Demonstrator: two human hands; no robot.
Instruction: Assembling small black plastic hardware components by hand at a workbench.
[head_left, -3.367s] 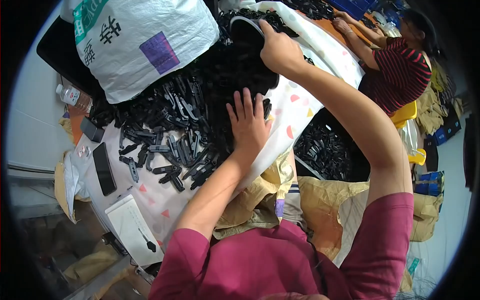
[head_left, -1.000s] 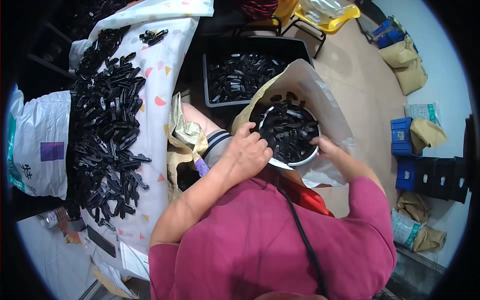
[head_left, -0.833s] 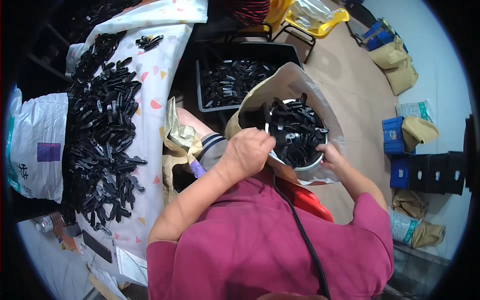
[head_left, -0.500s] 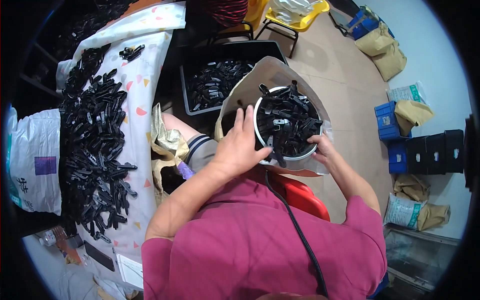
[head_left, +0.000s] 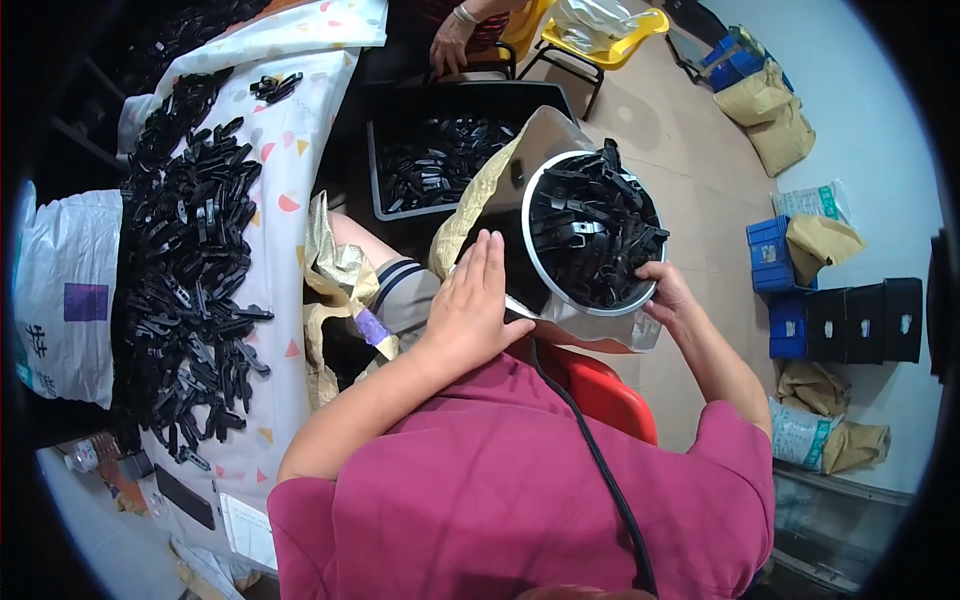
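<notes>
A white-rimmed bucket (head_left: 530, 235) is heaped with small black plastic parts (head_left: 592, 238) that look like clips. It sits in or over the mouth of a tan sack (head_left: 478, 192); how deep it goes is hidden. At the bucket's right edge, my right hand (head_left: 668, 292) grips the rim, thumb on the inner side. My left hand (head_left: 468, 305) lies flat beside the sack's near-left edge, fingers stretched together and thumb out, apart from the bucket and holding nothing.
Black parts (head_left: 195, 270) cover much of the patterned table (head_left: 285, 240) on the left. Beyond the sack stands a dark bin (head_left: 375, 185) with more parts. Another person's hand (head_left: 455, 42) hangs behind it. A red stool (head_left: 610, 400) is under me; boxes (head_left: 845, 325) line the right wall.
The bucket has shifted right, my right hand moving with it. My left hand has come off its rim and drawn slightly left and down. Another person's hand has appeared at the top.
</notes>
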